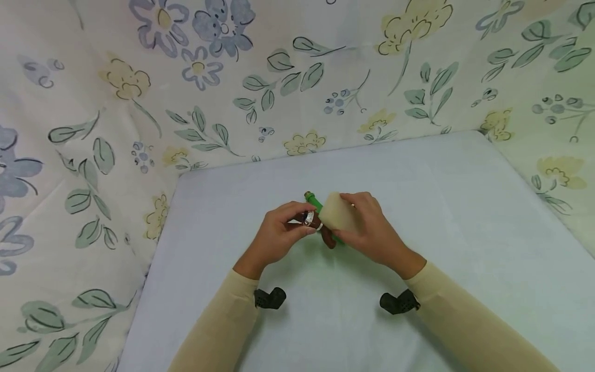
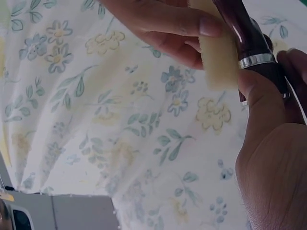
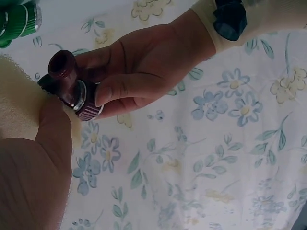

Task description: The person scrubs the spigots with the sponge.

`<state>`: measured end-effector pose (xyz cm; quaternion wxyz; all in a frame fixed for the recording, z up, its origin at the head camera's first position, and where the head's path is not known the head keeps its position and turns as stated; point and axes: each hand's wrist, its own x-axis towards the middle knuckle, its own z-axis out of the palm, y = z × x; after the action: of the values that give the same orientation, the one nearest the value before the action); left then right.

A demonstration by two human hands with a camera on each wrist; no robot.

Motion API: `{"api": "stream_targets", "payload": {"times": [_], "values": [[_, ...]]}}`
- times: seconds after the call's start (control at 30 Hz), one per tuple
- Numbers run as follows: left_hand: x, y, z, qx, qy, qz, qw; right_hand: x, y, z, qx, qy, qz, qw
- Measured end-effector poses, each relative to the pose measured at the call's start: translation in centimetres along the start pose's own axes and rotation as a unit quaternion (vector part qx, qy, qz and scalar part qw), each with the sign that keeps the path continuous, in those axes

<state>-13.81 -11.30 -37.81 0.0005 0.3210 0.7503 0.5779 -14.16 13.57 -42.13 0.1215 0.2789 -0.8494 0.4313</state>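
Observation:
My left hand (image 1: 279, 232) pinches the end of a maroon tap-like fitting (image 1: 328, 239) between thumb and fingers. The fitting has silver bands and, in the right wrist view, a short open spout and a ribbed collar. A pale yellow sponge (image 1: 338, 213) is held between the thumb and fingers of my right hand (image 1: 374, 230). In the left wrist view the sponge (image 2: 218, 62) lies right alongside the fitting (image 2: 244, 36); contact seems likely, but the pressure cannot be seen. Behind both lies a green piece (image 1: 312, 200) with a brass-coloured threaded end, partly hidden by the sponge.
A white cloth covers the table (image 1: 446, 206) under the hands. Flower-patterned fabric (image 1: 279, 93) hangs behind the table and along its sides. Each sleeve carries a small black wrist camera (image 1: 270, 298).

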Motion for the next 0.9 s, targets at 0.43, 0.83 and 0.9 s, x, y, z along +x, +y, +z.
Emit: {"api": "stream_targets", "payload": {"times": [0.43, 0.83, 0.9], "values": [[-0.1, -0.3, -0.1, 0.001, 0.008, -0.037, 0.9993, -0.6, -1.7, 0.5, 0.036, -0.049, -0.033, 0.998], [-0.1, -2.0, -0.7, -0.101, 0.052, -0.07, 0.9911, -0.2, -4.5, -2.3, 0.146, 0.008, 0.009, 0.989], [-0.2, -2.3, -0.9, -0.097, 0.064, -0.079, 0.9901, -0.1, -5.1, -2.5, 0.173, -0.001, 0.013, 0.985]]}}
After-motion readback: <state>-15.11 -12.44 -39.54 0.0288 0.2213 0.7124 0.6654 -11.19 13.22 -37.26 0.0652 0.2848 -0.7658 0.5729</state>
